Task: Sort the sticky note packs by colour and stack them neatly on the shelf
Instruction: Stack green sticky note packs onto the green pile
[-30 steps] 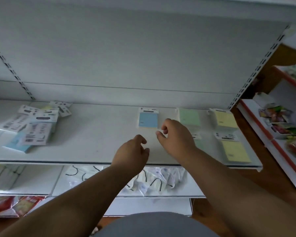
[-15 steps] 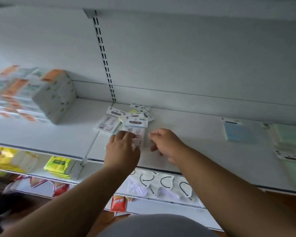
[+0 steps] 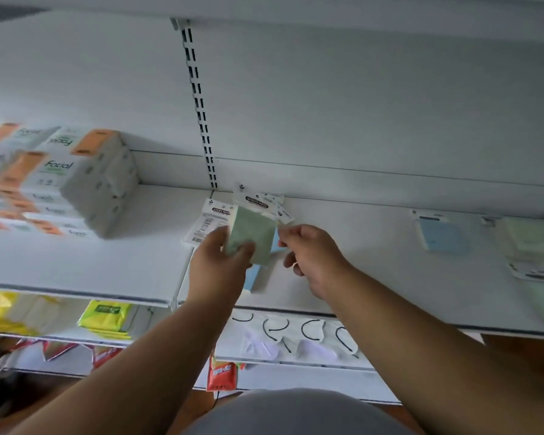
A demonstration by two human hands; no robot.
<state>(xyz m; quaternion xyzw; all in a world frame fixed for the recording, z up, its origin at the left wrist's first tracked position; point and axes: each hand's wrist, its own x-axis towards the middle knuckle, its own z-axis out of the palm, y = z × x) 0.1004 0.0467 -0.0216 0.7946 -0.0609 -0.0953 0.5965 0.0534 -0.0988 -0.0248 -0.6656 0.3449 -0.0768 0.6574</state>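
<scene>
My left hand grips a green sticky note pack by its lower left corner and holds it tilted above the white shelf. My right hand is beside the pack's right edge with fingers curled; thumb and forefinger are at the pack's right corner. Under the raised pack lies a mixed pile of packs, some face down, with a blue pack showing below. To the right on the shelf lie a single blue pack and green packs.
Stacked facial tissue boxes fill the shelf's left part. A slotted upright runs up the back panel. The lower shelf holds masks and yellow-green packets. An upper shelf hangs overhead.
The view swung left from the sorted packs to the mixed pile. My left hand reached onto the pile and has lifted a green pack off it; my right hand came up beside it.
</scene>
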